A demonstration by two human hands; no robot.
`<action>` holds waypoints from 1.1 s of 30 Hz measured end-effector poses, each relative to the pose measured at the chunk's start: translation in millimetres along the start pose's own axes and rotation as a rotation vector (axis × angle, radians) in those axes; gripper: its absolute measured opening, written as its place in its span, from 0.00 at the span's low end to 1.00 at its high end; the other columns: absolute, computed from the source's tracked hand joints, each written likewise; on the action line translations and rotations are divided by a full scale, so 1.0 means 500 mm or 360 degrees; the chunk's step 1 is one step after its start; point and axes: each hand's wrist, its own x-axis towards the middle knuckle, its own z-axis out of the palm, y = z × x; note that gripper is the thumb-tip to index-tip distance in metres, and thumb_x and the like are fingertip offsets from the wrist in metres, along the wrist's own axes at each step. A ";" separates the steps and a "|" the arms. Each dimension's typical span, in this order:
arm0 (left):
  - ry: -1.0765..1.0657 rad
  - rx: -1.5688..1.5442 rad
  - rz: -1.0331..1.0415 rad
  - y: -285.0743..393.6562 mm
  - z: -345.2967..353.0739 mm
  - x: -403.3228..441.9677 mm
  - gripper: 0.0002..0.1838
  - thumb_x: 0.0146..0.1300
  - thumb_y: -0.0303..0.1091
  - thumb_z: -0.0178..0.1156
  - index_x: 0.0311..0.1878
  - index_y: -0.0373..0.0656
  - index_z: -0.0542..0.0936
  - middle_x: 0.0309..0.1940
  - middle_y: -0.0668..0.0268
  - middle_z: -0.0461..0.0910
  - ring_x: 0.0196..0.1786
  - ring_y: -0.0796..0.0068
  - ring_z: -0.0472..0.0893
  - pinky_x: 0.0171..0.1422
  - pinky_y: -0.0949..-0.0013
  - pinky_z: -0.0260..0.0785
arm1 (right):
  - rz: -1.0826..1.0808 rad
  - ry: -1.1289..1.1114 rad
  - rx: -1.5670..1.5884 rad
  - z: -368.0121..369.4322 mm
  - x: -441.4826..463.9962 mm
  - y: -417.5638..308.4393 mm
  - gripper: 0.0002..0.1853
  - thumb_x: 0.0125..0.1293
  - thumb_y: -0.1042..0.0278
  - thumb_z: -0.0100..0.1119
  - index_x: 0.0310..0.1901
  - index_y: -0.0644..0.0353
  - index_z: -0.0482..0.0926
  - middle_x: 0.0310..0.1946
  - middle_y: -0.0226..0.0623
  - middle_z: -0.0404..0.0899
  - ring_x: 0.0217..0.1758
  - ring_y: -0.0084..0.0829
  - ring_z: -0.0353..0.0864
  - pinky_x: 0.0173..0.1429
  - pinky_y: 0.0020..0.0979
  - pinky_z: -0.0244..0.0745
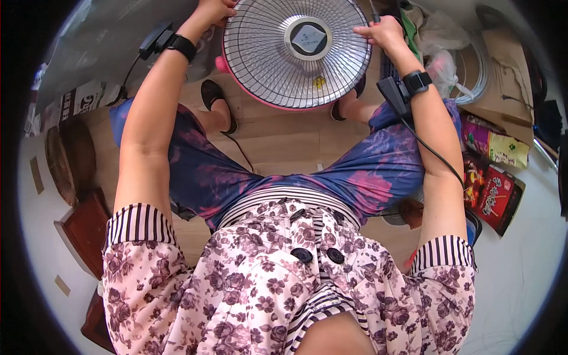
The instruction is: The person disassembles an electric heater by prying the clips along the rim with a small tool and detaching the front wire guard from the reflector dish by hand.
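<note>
A round heater with a wire grille (260, 65), a pink rim and a silver centre badge stands between my knees at the top of the view. At its upper left edge is my left hand (216, 10), fingers curled against the rim. On the other side, my right hand (386, 33) is at the grille's right edge, thumb and fingers pressed together around a thin dark tool (375, 13) with a metal shaft that points up. Its fingertips lie close to the rim; whether they touch it is unclear.
Dark cables run from the wrist devices. Plastic bags (442, 68), a coil of wire (482, 74) and a red package (492, 192) lie at the right. A round wooden object (70, 163) and a brown wooden piece (89, 234) are at the left, on or near the floor (284, 142).
</note>
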 end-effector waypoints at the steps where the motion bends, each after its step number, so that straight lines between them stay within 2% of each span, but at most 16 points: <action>1: -0.0029 0.0012 -0.0024 -0.002 -0.003 0.003 0.17 0.57 0.28 0.65 0.51 0.37 0.82 0.32 0.60 0.84 0.30 0.72 0.83 0.33 0.67 0.77 | -0.0039 0.0014 -0.0051 0.003 0.004 0.002 0.24 0.40 0.52 0.80 0.17 0.61 0.75 0.17 0.34 0.80 0.18 0.24 0.79 0.29 0.28 0.76; 4: -0.0074 0.0066 -0.0051 -0.005 -0.013 0.016 0.16 0.58 0.27 0.64 0.51 0.36 0.81 0.33 0.60 0.84 0.30 0.72 0.83 0.33 0.68 0.77 | -0.0044 0.0017 0.0036 0.008 0.016 0.017 0.24 0.39 0.50 0.79 0.14 0.59 0.75 0.16 0.33 0.80 0.17 0.25 0.78 0.30 0.28 0.75; 6: -0.0070 0.0123 -0.0022 -0.008 -0.019 0.013 0.16 0.58 0.27 0.64 0.51 0.35 0.81 0.34 0.60 0.84 0.30 0.72 0.83 0.33 0.68 0.77 | -0.0059 0.0043 0.0051 0.005 0.014 0.016 0.24 0.39 0.49 0.80 0.16 0.61 0.77 0.17 0.34 0.80 0.19 0.25 0.80 0.32 0.29 0.76; 8: -0.0084 -0.0026 -0.0151 -0.007 -0.020 0.014 0.17 0.60 0.28 0.63 0.52 0.35 0.80 0.36 0.61 0.84 0.32 0.71 0.83 0.36 0.68 0.78 | -0.0056 0.0057 0.0045 0.001 0.010 0.006 0.25 0.37 0.47 0.80 0.18 0.62 0.78 0.18 0.35 0.81 0.19 0.27 0.80 0.34 0.29 0.77; 9: -0.0096 -0.0032 -0.0160 -0.010 -0.019 0.016 0.17 0.60 0.28 0.63 0.52 0.35 0.80 0.36 0.61 0.84 0.33 0.71 0.83 0.36 0.68 0.78 | -0.0070 0.0129 -0.0226 0.002 0.007 -0.005 0.19 0.42 0.54 0.78 0.22 0.62 0.82 0.22 0.39 0.83 0.27 0.31 0.84 0.38 0.30 0.79; 12: -0.0150 -0.0038 -0.0190 -0.016 -0.030 0.020 0.17 0.61 0.28 0.62 0.53 0.36 0.80 0.36 0.63 0.84 0.36 0.72 0.83 0.40 0.68 0.78 | 0.0004 0.0043 0.0115 -0.010 -0.017 -0.024 0.16 0.44 0.63 0.78 0.22 0.67 0.81 0.17 0.40 0.81 0.19 0.30 0.81 0.28 0.31 0.77; 14: -0.0148 -0.0138 -0.0180 -0.023 -0.028 0.017 0.16 0.61 0.29 0.62 0.53 0.37 0.80 0.35 0.64 0.84 0.36 0.74 0.83 0.41 0.69 0.77 | 0.0008 -0.0004 0.0151 -0.009 -0.017 -0.024 0.17 0.44 0.63 0.78 0.23 0.68 0.81 0.18 0.41 0.81 0.19 0.30 0.81 0.29 0.31 0.77; 15: -0.0183 0.0124 -0.0107 -0.009 -0.035 0.012 0.16 0.62 0.30 0.62 0.53 0.37 0.80 0.36 0.65 0.84 0.35 0.76 0.82 0.40 0.70 0.75 | 0.0001 -0.0013 0.0120 -0.009 -0.014 -0.025 0.17 0.43 0.62 0.78 0.23 0.68 0.81 0.18 0.41 0.81 0.19 0.30 0.81 0.29 0.31 0.77; 16: -0.0168 0.0114 -0.0127 0.014 -0.040 -0.003 0.17 0.60 0.29 0.63 0.52 0.37 0.81 0.35 0.64 0.84 0.34 0.74 0.82 0.39 0.69 0.77 | -0.0007 -0.0022 0.0088 -0.012 -0.015 -0.032 0.18 0.43 0.62 0.79 0.23 0.68 0.81 0.17 0.41 0.81 0.18 0.31 0.80 0.29 0.30 0.77; 17: -0.0153 0.0103 -0.0146 0.038 -0.037 -0.020 0.17 0.59 0.28 0.64 0.52 0.37 0.81 0.35 0.63 0.84 0.34 0.72 0.83 0.37 0.68 0.78 | 0.0024 -0.0028 -0.0052 -0.018 -0.013 -0.036 0.22 0.41 0.59 0.80 0.27 0.70 0.81 0.23 0.47 0.83 0.27 0.37 0.84 0.36 0.33 0.78; 21: -0.0121 0.0020 -0.0145 0.028 -0.020 -0.014 0.17 0.60 0.29 0.63 0.52 0.36 0.80 0.36 0.63 0.84 0.33 0.72 0.84 0.38 0.70 0.79 | 0.0006 0.0114 -0.0260 -0.008 0.000 -0.026 0.30 0.40 0.56 0.80 0.38 0.74 0.80 0.37 0.57 0.82 0.46 0.44 0.83 0.49 0.38 0.77; 23: -0.0070 0.0225 -0.0164 0.046 -0.041 -0.029 0.17 0.60 0.29 0.63 0.53 0.36 0.80 0.36 0.63 0.84 0.33 0.73 0.84 0.38 0.71 0.78 | 0.0057 0.0061 -0.0149 -0.014 -0.009 -0.055 0.29 0.41 0.57 0.80 0.37 0.74 0.80 0.37 0.57 0.82 0.44 0.44 0.84 0.48 0.37 0.78; 29: -0.0187 -0.0058 -0.0126 -0.010 -0.068 -0.016 0.15 0.60 0.28 0.62 0.51 0.36 0.81 0.33 0.66 0.84 0.31 0.76 0.81 0.36 0.71 0.75 | 0.0116 -0.0184 0.0145 -0.050 -0.037 -0.092 0.21 0.44 0.62 0.78 0.32 0.72 0.81 0.30 0.51 0.83 0.33 0.37 0.86 0.37 0.35 0.80; 30: -0.0209 -0.0054 -0.0078 -0.010 -0.075 0.003 0.15 0.60 0.27 0.62 0.51 0.36 0.81 0.32 0.65 0.83 0.31 0.77 0.81 0.36 0.71 0.74 | 0.0246 -0.0289 0.0039 -0.067 -0.029 -0.109 0.22 0.44 0.61 0.78 0.33 0.71 0.81 0.32 0.53 0.83 0.37 0.41 0.86 0.40 0.37 0.80; 32: -0.0120 0.0057 -0.0157 0.055 -0.068 -0.040 0.15 0.60 0.26 0.62 0.51 0.36 0.81 0.32 0.66 0.83 0.31 0.78 0.80 0.34 0.72 0.73 | -0.0048 0.0292 -0.0244 -0.088 -0.056 -0.108 0.21 0.46 0.60 0.76 0.34 0.70 0.82 0.35 0.55 0.82 0.41 0.46 0.84 0.45 0.40 0.79; 33: -0.0126 -0.0028 -0.0115 0.049 -0.068 -0.044 0.15 0.60 0.25 0.61 0.51 0.36 0.81 0.32 0.66 0.83 0.31 0.77 0.80 0.34 0.71 0.73 | -0.0071 0.0382 -0.0163 -0.104 -0.051 -0.101 0.22 0.47 0.59 0.75 0.35 0.70 0.81 0.37 0.56 0.82 0.45 0.49 0.82 0.49 0.41 0.77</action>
